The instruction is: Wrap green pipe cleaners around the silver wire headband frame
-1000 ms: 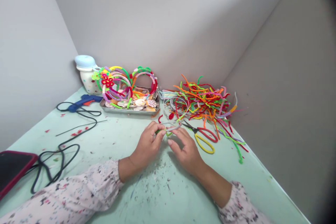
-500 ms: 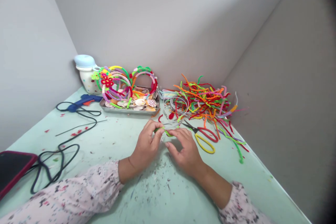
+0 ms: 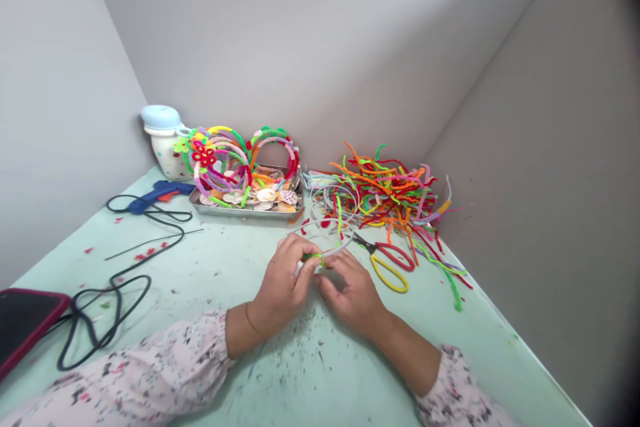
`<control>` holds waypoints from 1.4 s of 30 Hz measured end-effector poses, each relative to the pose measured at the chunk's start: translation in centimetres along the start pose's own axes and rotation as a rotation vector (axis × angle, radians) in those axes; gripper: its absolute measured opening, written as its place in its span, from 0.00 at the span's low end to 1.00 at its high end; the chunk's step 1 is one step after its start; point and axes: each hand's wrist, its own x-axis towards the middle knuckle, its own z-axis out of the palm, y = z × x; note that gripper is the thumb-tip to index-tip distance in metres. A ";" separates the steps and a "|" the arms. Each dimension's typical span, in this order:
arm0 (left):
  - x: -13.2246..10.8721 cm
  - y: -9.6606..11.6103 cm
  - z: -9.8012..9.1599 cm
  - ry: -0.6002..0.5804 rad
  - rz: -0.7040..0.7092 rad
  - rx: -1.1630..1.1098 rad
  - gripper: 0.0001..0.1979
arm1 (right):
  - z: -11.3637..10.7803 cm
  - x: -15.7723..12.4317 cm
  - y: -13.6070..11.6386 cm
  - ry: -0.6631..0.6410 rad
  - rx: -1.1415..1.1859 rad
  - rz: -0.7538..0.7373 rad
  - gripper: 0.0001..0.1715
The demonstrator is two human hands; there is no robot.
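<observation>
Close together over the table's middle, both hands work at a pale, clear-looking headband (image 3: 331, 252), whose thin curve arches away beyond the fingers. My left hand (image 3: 284, 280) is closed, thumb and index finger pinching the band where a bright green pipe cleaner (image 3: 339, 208) wraps it. One end of that pipe cleaner stands up beyond the band. My right hand (image 3: 357, 293) is curled with its fingertips at the band's right side, partly hiding it. Just right of that hand lie scissors (image 3: 387, 263) with one red and one yellow handle.
A metal tray (image 3: 245, 211) at the back holds shells and wrapped headbands (image 3: 225, 147). Loose pipe cleaners (image 3: 395, 193) are heaped at back right, beside bare hoops (image 3: 327, 200). On the left are a blue glue gun (image 3: 150, 200), black cord (image 3: 120, 293), white jar (image 3: 167, 150) and phone (image 3: 30, 320).
The headband's curve has turned up into clearer view, and a green pipe cleaner end now stands above it. My right fingers have curled in closer to the left hand.
</observation>
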 end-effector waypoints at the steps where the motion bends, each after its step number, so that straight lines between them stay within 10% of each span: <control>1: 0.0 -0.1 0.0 0.008 -0.001 0.012 0.04 | 0.0 0.0 0.0 -0.004 0.006 -0.002 0.09; 10: 0.2 -0.7 0.0 0.117 -0.032 0.040 0.04 | 0.2 -1.0 -0.2 0.016 -0.063 -0.005 0.25; 20: 0.6 -1.3 0.0 0.193 -0.206 0.010 0.05 | -0.3 -0.7 -1.2 0.175 -0.275 -0.141 0.21; 27: 0.4 -0.9 0.2 0.162 -0.302 -0.153 0.07 | 0.4 -0.8 -1.1 -0.246 -0.110 -0.147 0.13; 33: 0.0 -0.6 0.4 0.091 -0.326 -0.319 0.08 | 0.7 -0.5 0.3 -0.019 -0.090 0.128 0.26; 42: 0.1 0.0 -0.2 -0.025 -0.236 -0.244 0.09 | 0.0 -0.3 -0.6 0.335 -0.194 -0.088 0.10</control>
